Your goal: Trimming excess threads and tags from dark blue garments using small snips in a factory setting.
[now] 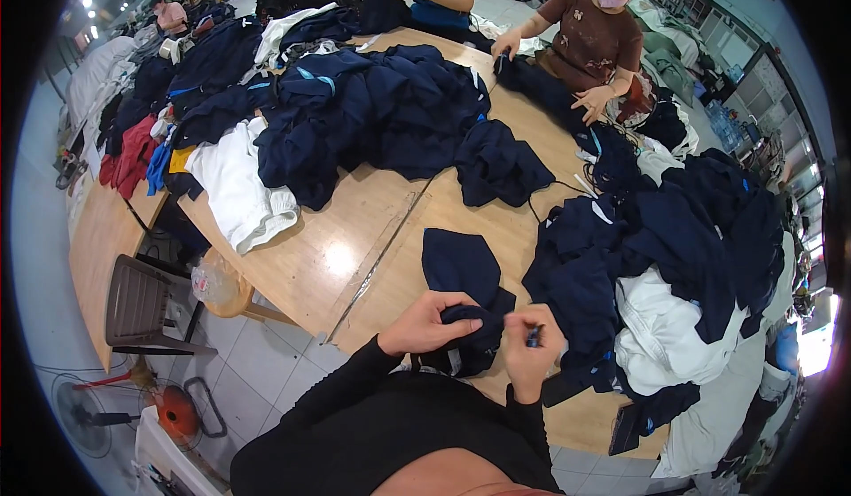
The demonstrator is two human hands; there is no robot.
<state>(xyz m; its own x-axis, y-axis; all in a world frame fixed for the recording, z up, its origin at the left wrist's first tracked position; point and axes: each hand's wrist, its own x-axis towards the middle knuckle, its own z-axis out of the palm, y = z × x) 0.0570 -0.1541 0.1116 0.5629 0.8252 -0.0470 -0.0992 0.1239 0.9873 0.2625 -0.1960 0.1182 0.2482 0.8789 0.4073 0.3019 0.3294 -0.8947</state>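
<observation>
At the table's near edge, a navy garment hangs bunched up, part of it spread flat on the wood beyond. My left hand is closed on its folded edge, thumb on top. Just to the right, my right hand is curled round a small dark tool with a bluish end; most of it is hidden in the fist, so its kind cannot be made out. The fingertips of that hand are close to the cloth; whether they pinch a thread is too small to tell.
A large navy garment heap covers the table's far side, with white clothing at its left. More navy clothes and a white garment lie at right. Opposite, a person in brown handles dark cloth. A chair stands left.
</observation>
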